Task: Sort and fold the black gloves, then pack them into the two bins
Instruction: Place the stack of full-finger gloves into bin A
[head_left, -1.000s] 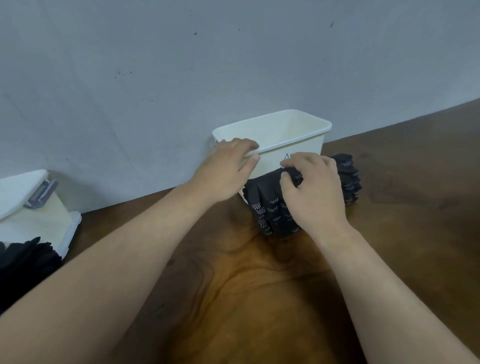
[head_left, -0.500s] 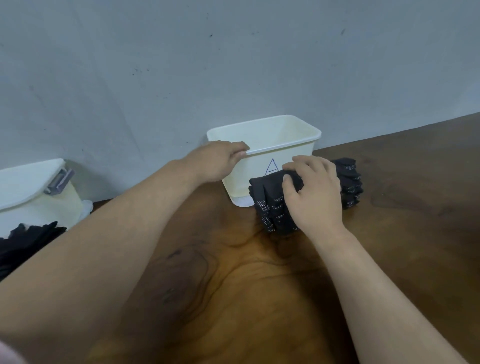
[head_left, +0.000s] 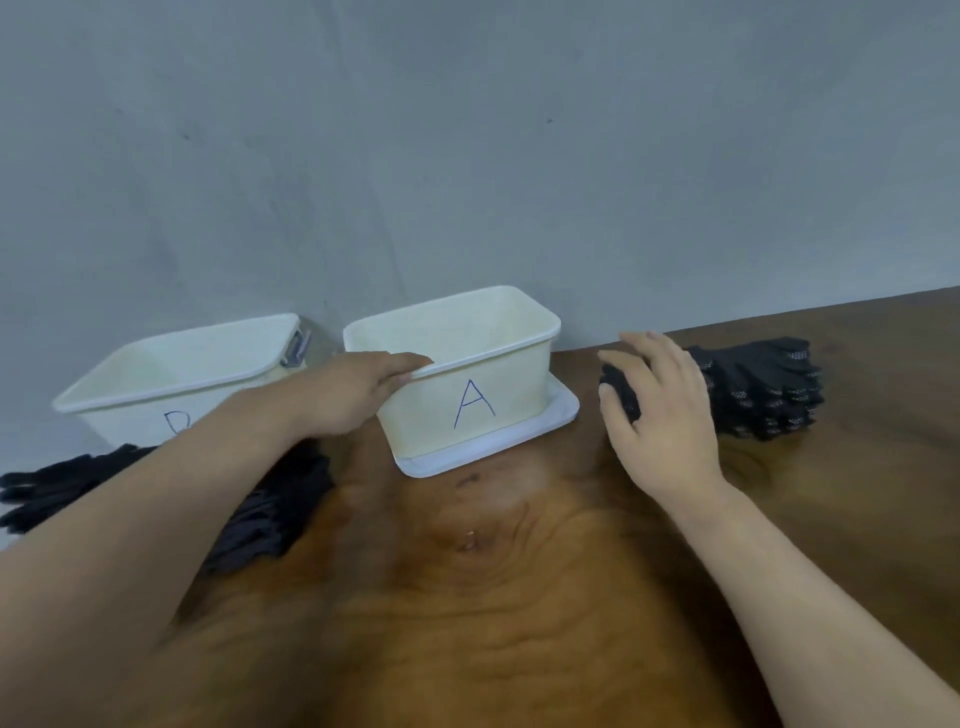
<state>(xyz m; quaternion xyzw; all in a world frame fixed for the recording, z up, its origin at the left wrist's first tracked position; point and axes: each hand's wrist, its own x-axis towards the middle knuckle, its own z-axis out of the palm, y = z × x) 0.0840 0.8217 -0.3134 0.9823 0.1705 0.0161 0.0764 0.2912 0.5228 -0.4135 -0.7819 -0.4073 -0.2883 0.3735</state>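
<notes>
A cream bin marked A (head_left: 470, 402) stands on a white lid (head_left: 535, 434) against the wall. My left hand (head_left: 358, 389) grips its front rim near the left corner. To its right lies a stack of folded black gloves with white dots (head_left: 763, 389). My right hand (head_left: 660, 415) rests on the stack's left end, fingers spread and loosely bent. A second cream bin (head_left: 182, 374), its letter half hidden by my left arm, stands to the left. More black gloves (head_left: 67, 480) lie in front of it, partly under my left forearm.
The grey wall (head_left: 467, 156) rises right behind both bins. The brown wooden table (head_left: 493, 597) stretches toward me. A metal clasp (head_left: 297, 349) sits at the left bin's right end.
The view has swung so both bins show. Bin A now stands left of the glove stack instead of behind it. My right hand has loosened from gripping the stack.
</notes>
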